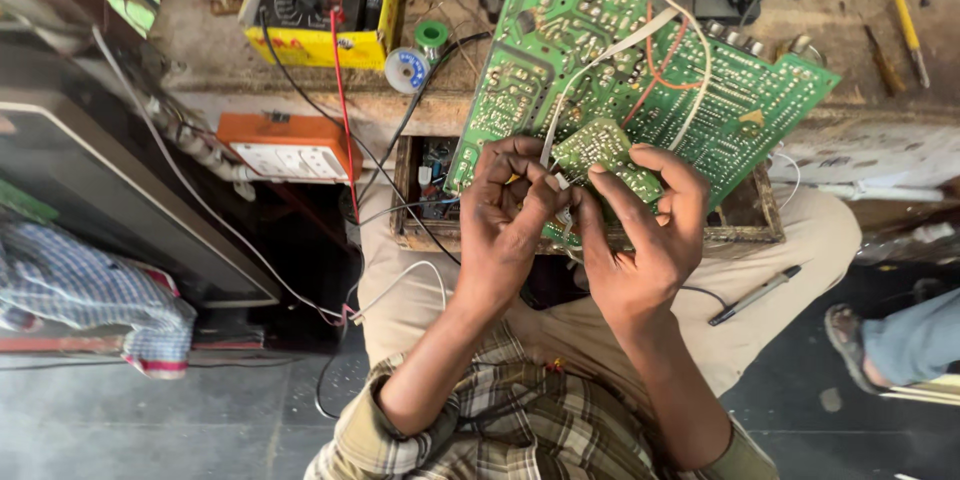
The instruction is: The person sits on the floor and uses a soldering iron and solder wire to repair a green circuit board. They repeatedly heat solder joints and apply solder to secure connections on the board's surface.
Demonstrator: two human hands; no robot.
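Hands (510, 215) (640, 235) pinch white connector (562, 183) on green circuit board (690, 90)

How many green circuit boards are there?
2: a large green circuit board leaning on the bench edge, and a small green circuit board held before it by both hands' fingers. Others may be hidden.

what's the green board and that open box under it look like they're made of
Green circuit board: rigid laminate, likely fibreglass, glossy green coat with pale printed tracks and solder dots. Box: looks like rough, worn wood, brown and chipped along the rim.
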